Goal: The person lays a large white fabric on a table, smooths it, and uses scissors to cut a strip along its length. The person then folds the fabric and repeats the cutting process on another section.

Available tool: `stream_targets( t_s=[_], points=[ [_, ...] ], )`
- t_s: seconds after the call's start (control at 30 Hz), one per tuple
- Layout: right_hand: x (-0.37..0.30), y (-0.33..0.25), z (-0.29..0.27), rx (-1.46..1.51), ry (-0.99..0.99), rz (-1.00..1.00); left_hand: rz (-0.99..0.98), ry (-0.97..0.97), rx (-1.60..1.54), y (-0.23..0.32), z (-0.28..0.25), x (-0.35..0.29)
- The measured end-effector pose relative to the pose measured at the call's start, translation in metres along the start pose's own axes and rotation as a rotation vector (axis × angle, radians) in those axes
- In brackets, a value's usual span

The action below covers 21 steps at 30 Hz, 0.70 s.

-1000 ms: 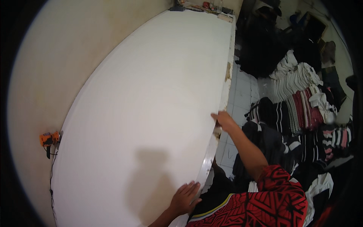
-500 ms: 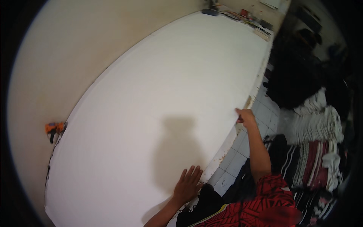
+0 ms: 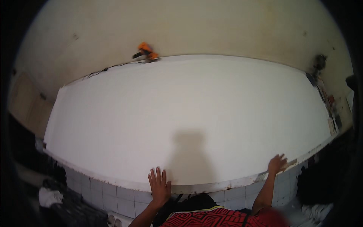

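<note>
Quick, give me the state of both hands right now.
Left hand: open, fingers spread, flat on the white tabletop near its front edge.
Right hand: on the tabletop's front edge; grip cannot be told.

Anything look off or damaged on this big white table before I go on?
The white table's near edge looks chipped and stained dark between the left hand and right hand. An orange tool sits at the far edge by the wall.
</note>
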State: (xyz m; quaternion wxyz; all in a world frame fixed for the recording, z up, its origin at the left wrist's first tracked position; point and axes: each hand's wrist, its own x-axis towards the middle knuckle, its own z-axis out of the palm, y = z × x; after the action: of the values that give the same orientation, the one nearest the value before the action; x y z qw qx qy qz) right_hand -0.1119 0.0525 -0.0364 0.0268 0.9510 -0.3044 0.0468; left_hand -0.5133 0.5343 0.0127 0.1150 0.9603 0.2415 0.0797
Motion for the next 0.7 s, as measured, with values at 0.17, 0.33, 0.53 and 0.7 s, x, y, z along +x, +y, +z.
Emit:
stream_targets(
  t_s=[0.17,0.33,0.53,0.7],
  points=[
    [-0.184,-0.137,-0.082,0.302,0.146,-0.423,0.19,-0.128,-0.472,-0.121,-0.029,-0.075],
    [-0.568,-0.232,-0.114,0.614,0.036,-1.556,0.001,0.194,-0.582,-0.238,-0.072,-0.139],
    [-0.888,-0.296,-0.184,0.498,-0.489,-1.865,-0.63,0.43,-0.774,-0.412,-0.124,-0.224],
    [-1.104,-0.407,-0.189,0.211,-0.585,-2.116,-0.79,0.454,-0.729,-0.594,-0.153,-0.282]
  ],
)
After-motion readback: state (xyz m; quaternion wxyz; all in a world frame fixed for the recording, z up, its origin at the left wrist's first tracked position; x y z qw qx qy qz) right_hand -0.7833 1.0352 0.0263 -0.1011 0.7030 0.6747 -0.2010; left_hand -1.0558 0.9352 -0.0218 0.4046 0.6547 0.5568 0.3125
